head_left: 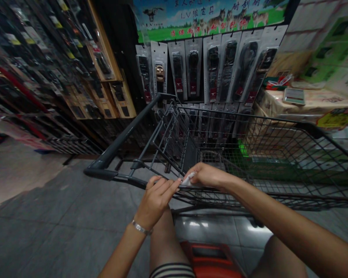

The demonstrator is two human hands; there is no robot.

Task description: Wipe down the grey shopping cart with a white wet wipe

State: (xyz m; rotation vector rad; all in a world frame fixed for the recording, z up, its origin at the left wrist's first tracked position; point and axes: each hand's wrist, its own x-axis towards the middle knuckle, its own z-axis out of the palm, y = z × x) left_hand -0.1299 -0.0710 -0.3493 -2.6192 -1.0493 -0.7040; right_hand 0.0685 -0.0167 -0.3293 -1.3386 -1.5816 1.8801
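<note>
A dark grey wire shopping cart [261,197] stands sideways before me, its push handle [126,133] toward the left. My left hand [158,197], with a silver bracelet at the wrist, has its fingers closed over the cart's near top rim. Just to its right, my right hand [205,175] is closed on a crumpled white cloth [188,179] and presses it to the same rim. The left fingertips come up to the cloth's edge. Most of the cloth is hidden under the right fingers.
Behind the cart, packaged belts [213,69] hang in rows below a wolf-picture banner [211,19]. More belts on wooden boards [103,77] hang at the left. Stacked boxes [307,100] stand at the right. Something red [211,258] is on the floor between my legs.
</note>
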